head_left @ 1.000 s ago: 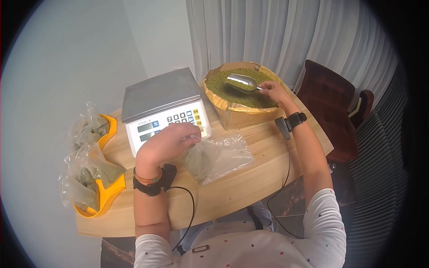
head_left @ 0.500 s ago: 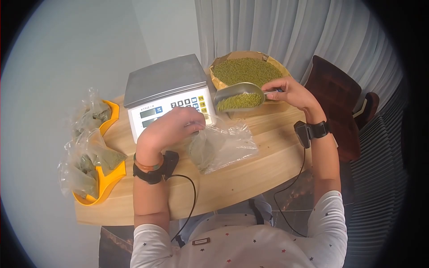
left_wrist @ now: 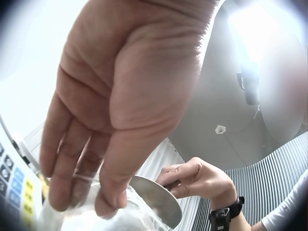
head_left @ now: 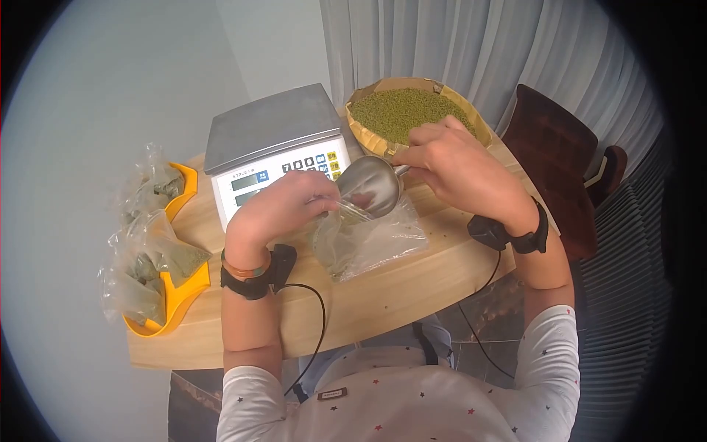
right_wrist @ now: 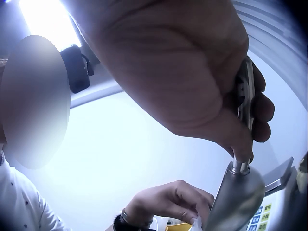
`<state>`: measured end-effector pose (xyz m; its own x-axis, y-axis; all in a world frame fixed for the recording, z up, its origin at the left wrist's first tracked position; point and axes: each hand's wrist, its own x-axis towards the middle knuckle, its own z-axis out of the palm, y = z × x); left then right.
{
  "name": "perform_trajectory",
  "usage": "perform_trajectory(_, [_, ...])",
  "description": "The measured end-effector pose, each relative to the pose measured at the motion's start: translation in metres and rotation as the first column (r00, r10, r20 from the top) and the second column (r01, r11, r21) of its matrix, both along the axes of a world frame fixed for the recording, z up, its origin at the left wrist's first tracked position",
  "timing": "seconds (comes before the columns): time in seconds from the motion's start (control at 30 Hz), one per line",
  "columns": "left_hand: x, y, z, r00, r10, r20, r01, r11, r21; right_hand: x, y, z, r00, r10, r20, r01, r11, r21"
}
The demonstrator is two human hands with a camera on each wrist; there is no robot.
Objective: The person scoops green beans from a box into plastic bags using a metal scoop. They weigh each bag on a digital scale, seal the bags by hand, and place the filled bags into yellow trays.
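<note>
My right hand [head_left: 456,166] grips the handle of a metal scoop [head_left: 372,186], fingers curled round it in the right wrist view. The scoop is tipped down at the mouth of a clear plastic bag [head_left: 387,239], its underside turned up. With thumb and fingertips my left hand [head_left: 283,206] pinches the rim of that bag, which rests on the table before the scale. Some green contents show low in the bag. In the left wrist view, the scoop [left_wrist: 166,204] stands just beyond the bag's rim. A paper-lined box of green beans [head_left: 409,110] stands behind my right hand.
A white digital scale [head_left: 272,132] with a grey platform sits at the back left. Filled plastic bags [head_left: 140,291] lie in yellow holders [head_left: 180,313] along the table's left side. A brown chair [head_left: 552,162] is beyond the right edge, and pale curtains hang behind.
My right hand has lifted the scoop with beans out of the box, brought it left to the bag and turned it over. The left hand stays at the bag's rim.
</note>
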<state>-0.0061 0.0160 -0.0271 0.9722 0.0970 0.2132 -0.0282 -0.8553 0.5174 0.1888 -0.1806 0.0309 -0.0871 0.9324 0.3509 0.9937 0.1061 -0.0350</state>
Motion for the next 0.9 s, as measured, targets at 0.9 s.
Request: perform_trajectory(0.9, [-0.006, -0.018, 0.023, 0.945, 0.118, 0.305, -0.171, 0.974, 0.152, 0.190, 0.016, -0.103, 0.810, -0.568, -0.144, 0.548, 0.821, -0.158])
